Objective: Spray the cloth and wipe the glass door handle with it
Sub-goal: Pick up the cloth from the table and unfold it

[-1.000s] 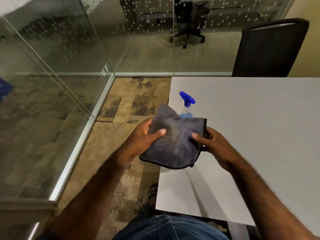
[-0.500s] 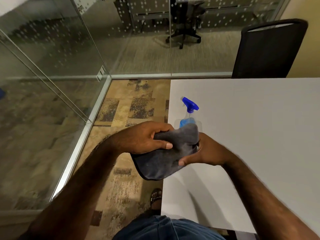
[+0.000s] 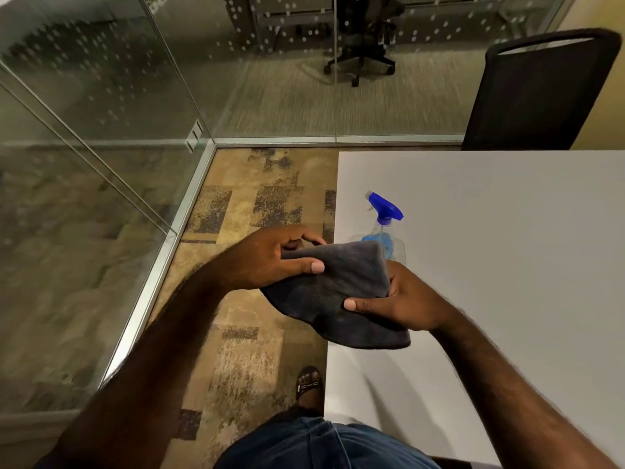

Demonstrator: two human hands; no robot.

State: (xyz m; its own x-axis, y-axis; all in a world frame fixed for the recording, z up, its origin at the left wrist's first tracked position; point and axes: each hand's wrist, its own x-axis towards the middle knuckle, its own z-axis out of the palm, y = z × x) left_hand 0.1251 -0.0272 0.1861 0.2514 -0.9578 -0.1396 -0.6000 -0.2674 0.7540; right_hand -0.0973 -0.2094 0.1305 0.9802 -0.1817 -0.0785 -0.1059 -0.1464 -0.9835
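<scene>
Fingers of the left hand (image 3: 270, 258) and right hand (image 3: 402, 299) pinch the grey cloth (image 3: 338, 296), now folded over from flat a second ago. The spray bottle (image 3: 384, 225) stands untouched just beyond the fingertips on the table (image 3: 507, 248); spraying likely follows, with no door handle identifiable in view.

The cloth (image 3: 341, 292) hangs between both hands at the table's (image 3: 507, 265) left edge, the left hand (image 3: 270, 257) gripping its upper left part out over the carpet (image 3: 243, 211), the right hand (image 3: 402, 301) pinching its right side above the tabletop. Just behind the cloth the spray bottle (image 3: 384, 225) stands upright on the table near that edge. A chair (image 3: 541, 93) stands behind the table's far side, and glass walls (image 3: 101, 137) run to the left and behind
</scene>
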